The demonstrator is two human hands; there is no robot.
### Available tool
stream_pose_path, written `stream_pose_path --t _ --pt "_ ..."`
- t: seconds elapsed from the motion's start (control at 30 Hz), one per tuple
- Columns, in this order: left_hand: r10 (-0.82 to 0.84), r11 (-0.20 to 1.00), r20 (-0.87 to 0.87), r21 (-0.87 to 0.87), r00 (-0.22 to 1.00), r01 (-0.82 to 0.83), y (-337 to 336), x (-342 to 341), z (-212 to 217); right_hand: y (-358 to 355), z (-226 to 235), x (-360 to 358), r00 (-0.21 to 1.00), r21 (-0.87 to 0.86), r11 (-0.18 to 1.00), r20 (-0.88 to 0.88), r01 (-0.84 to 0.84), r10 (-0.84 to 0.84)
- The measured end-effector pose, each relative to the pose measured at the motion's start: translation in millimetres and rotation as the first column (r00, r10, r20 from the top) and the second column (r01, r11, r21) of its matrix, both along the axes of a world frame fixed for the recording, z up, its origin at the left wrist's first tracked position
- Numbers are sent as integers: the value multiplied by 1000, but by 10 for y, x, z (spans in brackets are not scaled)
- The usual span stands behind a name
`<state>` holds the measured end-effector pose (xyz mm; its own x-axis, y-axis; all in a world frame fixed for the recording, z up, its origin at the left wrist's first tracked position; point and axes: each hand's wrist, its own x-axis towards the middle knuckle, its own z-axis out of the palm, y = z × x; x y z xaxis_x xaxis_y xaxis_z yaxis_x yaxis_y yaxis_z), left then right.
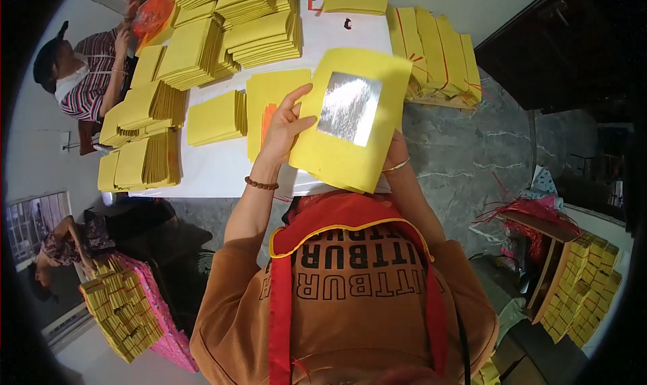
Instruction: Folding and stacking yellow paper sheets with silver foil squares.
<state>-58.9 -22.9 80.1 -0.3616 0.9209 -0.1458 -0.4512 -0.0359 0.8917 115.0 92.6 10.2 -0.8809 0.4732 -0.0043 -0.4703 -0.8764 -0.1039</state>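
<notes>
Above the near edge of the white table I hold up a yellow paper sheet (317,157) with a silver foil rectangle (350,108) on its face; it seems to be a thin stack. My left hand (290,121) grips its left edge, thumb in front and index finger raised. My right hand (396,149) is at the lower right edge, its fingers mostly hidden behind the paper. Just left of it on the table lie a yellow sheet with an orange patch (268,119) and a low pile of yellow paper (214,117).
Tall yellow paper stacks (189,51) crowd the white table's (222,172) far left. Tied yellow bundles (438,51) stand at its right. One person (94,68) is at the left side, another (64,250) by a pink-covered table (151,297). A wooden stand (549,270) is at right.
</notes>
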Motion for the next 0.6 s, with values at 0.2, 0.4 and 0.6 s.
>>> stream_pose_path --t 0.2,0.4,0.6 --pt "-3 1000 -57 -30 998 1 -33 -30 -32 35 -96 27 992 -4 998 109 -63 63" --pt "48 995 -283 -66 958 -70 -48 0 -71 24 -75 65 991 -20 999 122 -50 52" --pt "-19 996 195 -85 981 37 -56 -11 -161 42 -55 101 995 -6 998 76 -57 57"
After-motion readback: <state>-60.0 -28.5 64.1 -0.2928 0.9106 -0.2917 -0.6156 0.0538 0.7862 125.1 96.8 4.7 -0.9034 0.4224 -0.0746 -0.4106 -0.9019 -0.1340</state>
